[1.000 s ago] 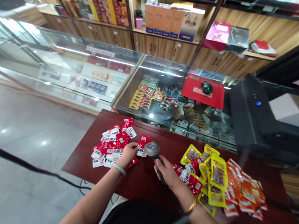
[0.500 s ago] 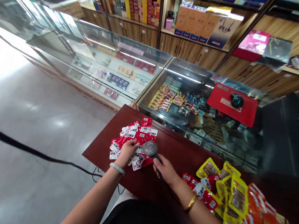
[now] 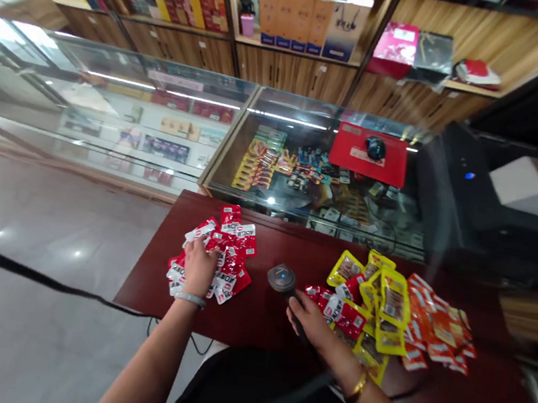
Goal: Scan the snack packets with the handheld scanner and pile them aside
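Observation:
My left hand [image 3: 199,268], with a pale bangle on its wrist, lies over a pile of red-and-white snack packets [image 3: 234,260]. Its thumb and fingers are apart, touching the packets; the fingertips are partly hidden. In my right hand [image 3: 308,318] is a dark handheld barcode scanner [image 3: 282,277], gripped by its handle. The scanner's rounded head points toward the pile, apart from it, and shows a small blue light. Right of this hand lie more red-and-white packets [image 3: 351,318] and yellow-edged snack packets [image 3: 394,301].
Orange packets [image 3: 442,325] lie at the right on the dark red table [image 3: 251,323]. Behind stands a glass display counter [image 3: 294,198], bearing a red mat [image 3: 352,148] with a black mouse [image 3: 375,148]. A dark machine [image 3: 457,189] stands back right. A black cable [image 3: 59,285] crosses at left.
The view has turned to the right. My left hand has moved away from the scanner, back over the pile, and its fingers have spread. The scanner is now farther from the pile.

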`<state>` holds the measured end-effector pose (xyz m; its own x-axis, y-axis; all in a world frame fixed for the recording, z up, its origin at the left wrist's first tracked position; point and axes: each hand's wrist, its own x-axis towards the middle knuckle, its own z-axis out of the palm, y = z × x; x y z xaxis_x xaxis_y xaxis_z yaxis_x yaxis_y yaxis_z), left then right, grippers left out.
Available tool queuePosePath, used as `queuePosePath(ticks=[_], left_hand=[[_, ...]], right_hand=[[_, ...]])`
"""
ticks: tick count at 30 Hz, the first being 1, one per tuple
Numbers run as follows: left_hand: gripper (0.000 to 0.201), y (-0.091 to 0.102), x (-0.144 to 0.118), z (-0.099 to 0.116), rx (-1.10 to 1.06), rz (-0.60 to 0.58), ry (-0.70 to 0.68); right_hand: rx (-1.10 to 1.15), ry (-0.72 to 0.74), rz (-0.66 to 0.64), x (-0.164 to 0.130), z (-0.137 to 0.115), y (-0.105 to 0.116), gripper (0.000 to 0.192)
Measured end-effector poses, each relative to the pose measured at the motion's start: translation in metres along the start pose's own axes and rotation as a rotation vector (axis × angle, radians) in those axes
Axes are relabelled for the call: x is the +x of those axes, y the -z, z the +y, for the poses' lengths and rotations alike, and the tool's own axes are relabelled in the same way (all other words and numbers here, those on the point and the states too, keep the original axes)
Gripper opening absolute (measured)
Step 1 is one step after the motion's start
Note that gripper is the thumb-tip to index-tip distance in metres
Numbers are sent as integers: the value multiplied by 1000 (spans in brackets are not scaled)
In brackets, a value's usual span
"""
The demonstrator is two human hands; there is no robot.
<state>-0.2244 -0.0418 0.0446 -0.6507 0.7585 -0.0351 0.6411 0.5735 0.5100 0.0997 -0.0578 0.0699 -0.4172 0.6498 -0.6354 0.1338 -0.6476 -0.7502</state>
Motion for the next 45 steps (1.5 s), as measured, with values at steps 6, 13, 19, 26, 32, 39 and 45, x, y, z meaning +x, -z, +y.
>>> queuePosePath(ticks=[6,13,19,26,32,39,45], left_hand=[[24,-69,-51,82,-107,-529,-358],[26,-118,-123,153,69,-838,-526],[16,-128,-135,166,230,-867,-592],[4,-125,-115,134,-123,-974,-118],[27,-103,-73,97,-686,-840,287],[37,-62,-46,55,-950,-641,423],[32,-29,-37,29,-812,-497,273]], right_hand=[[63,-55,177,-41,35,44,61],[208,-42,397,-78,47,84,64],[276,3,426,-86,52,92,63],[230,-6,332,-76,43,78,62],[139,5,196,-49,30,52,57],[-8,76,-88,-12,-6,-3,61],[-78,129,-247,12,-34,-50,68]])
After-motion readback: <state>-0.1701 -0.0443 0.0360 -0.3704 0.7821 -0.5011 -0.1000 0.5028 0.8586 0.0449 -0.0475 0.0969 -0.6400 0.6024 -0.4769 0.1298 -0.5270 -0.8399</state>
